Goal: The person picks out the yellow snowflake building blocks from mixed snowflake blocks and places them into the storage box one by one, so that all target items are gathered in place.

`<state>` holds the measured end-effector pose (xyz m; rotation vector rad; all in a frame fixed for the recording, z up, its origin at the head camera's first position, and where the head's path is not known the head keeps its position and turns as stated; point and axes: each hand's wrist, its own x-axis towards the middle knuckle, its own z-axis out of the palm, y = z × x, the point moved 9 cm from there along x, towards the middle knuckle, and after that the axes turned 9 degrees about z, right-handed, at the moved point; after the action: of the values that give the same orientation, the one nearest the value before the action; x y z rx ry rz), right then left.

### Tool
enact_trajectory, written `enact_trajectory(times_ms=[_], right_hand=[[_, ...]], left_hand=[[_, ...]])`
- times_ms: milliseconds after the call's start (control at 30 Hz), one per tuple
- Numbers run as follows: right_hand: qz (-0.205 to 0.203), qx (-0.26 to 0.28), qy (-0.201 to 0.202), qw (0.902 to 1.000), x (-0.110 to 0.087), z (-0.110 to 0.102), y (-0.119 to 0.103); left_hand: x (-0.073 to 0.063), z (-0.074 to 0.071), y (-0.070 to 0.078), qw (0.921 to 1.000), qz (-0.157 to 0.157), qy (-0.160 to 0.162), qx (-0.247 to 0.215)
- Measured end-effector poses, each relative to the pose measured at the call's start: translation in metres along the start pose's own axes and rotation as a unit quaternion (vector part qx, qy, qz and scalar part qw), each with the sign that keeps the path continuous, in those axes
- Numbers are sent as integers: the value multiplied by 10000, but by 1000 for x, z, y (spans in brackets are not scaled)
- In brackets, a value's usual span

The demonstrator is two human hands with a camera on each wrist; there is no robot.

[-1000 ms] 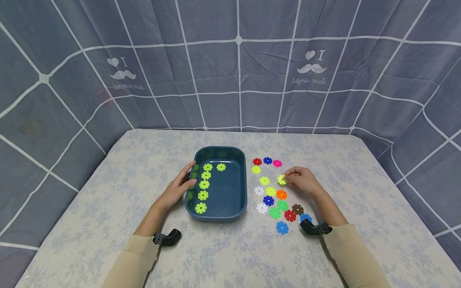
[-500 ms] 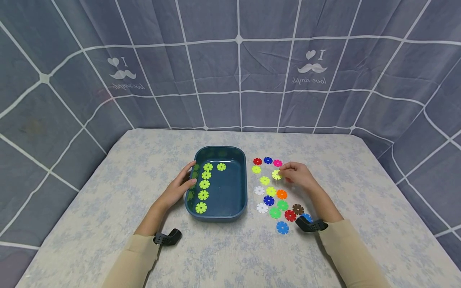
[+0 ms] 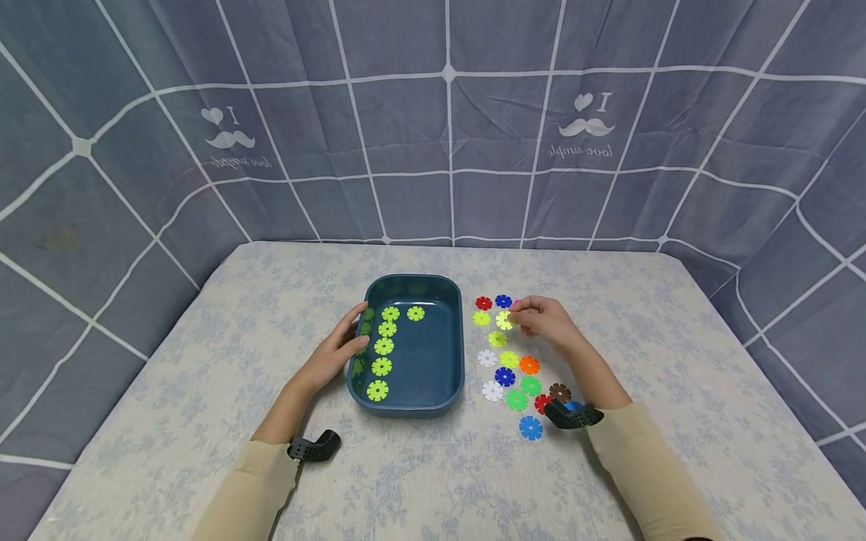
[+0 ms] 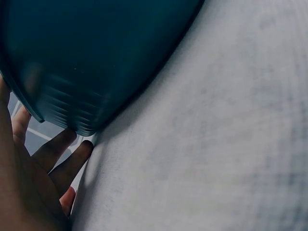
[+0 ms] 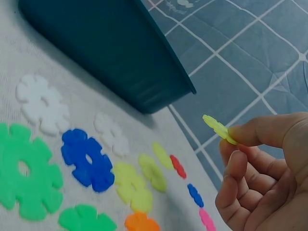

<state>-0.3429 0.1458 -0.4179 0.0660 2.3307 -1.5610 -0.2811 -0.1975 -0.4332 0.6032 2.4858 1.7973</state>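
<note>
My right hand [image 3: 546,321] pinches a yellow snowflake building disc [image 3: 504,321] between thumb and fingertips, raised above the table among other discs. From the right wrist view, the held yellow disc [image 5: 217,127] is seen nearly edge-on, with the other fingers of the right hand [image 5: 264,168] curled below. My left hand [image 3: 333,353] rests against the left side of a dark teal plastic bin [image 3: 417,410]. In the left wrist view its fairly straight fingers [image 4: 72,163] touch the outer wall. Several yellow discs [image 3: 383,346] lie in the bin, mostly in a column along its left side.
Right of the bin lie several loose discs: yellow [image 3: 497,339], white [image 3: 492,391], dark blue [image 3: 504,376], green [image 3: 517,400], orange [image 3: 529,365], brown [image 3: 559,392] and light blue [image 3: 531,428]. A patterned cloth covers the table [image 3: 271,278]; a grey-blue curtain [image 3: 406,135] hangs behind.
My right hand has carried the pinched yellow disc left and slightly away from me, toward the bin, partly covering the pink disc. The left hand and the bin have stayed in place.
</note>
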Motion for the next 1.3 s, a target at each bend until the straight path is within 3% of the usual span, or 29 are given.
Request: enact_trajectory(times_ms=[867, 1300], right_hand=[[-360, 355, -289, 9983, 5, 34, -46], [-330, 309, -423, 9981, 9, 56, -60]], left_hand=[[0, 0, 0, 10000, 3, -16, 60], [1, 0, -5, 10000, 8, 4, -27]])
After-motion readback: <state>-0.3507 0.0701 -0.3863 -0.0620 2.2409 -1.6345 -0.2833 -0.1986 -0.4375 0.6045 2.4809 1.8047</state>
